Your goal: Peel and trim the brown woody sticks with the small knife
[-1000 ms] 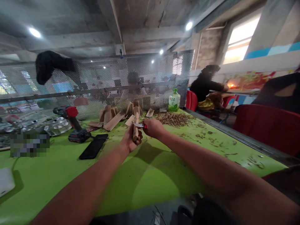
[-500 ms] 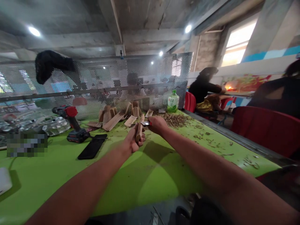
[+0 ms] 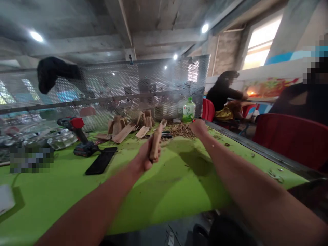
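Note:
My left hand (image 3: 145, 156) is closed round a narrow, pale brown piece of wood (image 3: 155, 147), held up at a slant with its far end pointing away from me. My right hand (image 3: 198, 127) is a fist to the right, above the heap of shavings and apart from the wood. Out of the fist shows a small red part of the utility knife (image 3: 194, 121); the blade does not show clearly now. Beyond the wood lies a dark-handled tool (image 3: 166, 135), partly hidden. Curled wood shavings (image 3: 181, 130) are heaped between my hands.
Flat wood pieces (image 3: 124, 132) lean and lie at the back near a perforated metal screen (image 3: 107, 92). A green-capped bottle (image 3: 189, 110) stands behind the shavings. Leftward are a cordless drill (image 3: 81, 136) and a black phone (image 3: 101, 160). People sit beyond the right table edge, near red chairs (image 3: 289, 140).
My right hand has moved right, away from the wood, carrying the knife. The wood in my left hand has tipped more upright, and the dark-handled tool behind it has come into view.

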Action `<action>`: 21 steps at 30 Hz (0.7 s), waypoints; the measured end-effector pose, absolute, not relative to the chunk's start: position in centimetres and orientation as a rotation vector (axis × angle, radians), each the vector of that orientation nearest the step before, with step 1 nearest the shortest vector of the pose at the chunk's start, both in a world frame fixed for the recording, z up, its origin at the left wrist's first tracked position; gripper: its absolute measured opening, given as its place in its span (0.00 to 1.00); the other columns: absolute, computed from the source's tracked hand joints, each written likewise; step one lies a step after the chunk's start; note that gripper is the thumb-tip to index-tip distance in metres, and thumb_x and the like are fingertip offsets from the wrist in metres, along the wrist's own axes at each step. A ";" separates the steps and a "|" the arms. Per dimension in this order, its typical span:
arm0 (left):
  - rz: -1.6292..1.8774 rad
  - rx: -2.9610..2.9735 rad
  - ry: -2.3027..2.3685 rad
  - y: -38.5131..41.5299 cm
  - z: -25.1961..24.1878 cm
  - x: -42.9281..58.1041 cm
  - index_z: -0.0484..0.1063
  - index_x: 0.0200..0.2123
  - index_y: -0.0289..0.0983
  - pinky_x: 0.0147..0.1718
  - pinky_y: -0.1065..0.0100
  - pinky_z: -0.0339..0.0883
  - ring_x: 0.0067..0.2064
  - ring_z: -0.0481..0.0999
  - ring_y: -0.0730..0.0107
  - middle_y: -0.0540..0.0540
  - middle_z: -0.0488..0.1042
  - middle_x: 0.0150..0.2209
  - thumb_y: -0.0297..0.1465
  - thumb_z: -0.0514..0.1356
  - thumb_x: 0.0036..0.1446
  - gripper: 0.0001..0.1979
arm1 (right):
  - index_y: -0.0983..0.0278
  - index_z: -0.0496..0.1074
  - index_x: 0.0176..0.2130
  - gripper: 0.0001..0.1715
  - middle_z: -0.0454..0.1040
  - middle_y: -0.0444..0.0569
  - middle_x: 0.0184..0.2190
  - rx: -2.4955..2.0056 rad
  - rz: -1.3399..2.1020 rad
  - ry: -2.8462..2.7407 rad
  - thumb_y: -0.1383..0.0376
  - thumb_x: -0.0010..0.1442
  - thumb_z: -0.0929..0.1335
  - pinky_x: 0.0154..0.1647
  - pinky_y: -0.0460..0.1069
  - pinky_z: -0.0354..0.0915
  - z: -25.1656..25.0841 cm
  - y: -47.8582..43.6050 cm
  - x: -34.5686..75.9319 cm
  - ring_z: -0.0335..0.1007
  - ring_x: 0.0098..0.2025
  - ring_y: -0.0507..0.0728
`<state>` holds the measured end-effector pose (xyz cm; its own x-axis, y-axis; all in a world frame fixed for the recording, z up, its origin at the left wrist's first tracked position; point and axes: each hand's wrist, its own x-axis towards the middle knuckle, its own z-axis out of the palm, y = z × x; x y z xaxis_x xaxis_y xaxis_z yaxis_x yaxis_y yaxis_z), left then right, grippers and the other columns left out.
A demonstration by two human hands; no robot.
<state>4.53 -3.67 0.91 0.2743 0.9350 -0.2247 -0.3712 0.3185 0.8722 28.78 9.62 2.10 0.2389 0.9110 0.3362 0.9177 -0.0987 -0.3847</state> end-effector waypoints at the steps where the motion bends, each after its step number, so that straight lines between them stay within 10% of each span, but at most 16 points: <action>1: 1.072 0.788 0.882 -3.1 0.9 4.0 0.66 0.35 0.37 0.09 0.77 0.48 0.14 0.60 0.78 0.53 0.63 0.18 0.43 0.53 0.65 0.15 | 0.73 0.76 0.49 0.22 0.78 0.66 0.40 -1.947 -0.010 -1.683 0.66 0.65 0.59 0.33 0.47 0.58 2.1 9.7 27.9 0.75 0.39 0.59; 21: 1.477 0.827 0.995 1.6 -0.9 2.1 0.57 0.22 0.39 0.12 0.74 0.38 0.11 0.50 0.80 0.57 0.55 0.13 0.50 0.53 0.63 0.25 | 0.62 0.77 0.42 0.18 0.80 0.54 0.36 -1.443 -0.261 -2.439 0.62 0.64 0.60 0.35 0.47 0.61 1.0 3.8 16.4 0.74 0.35 0.57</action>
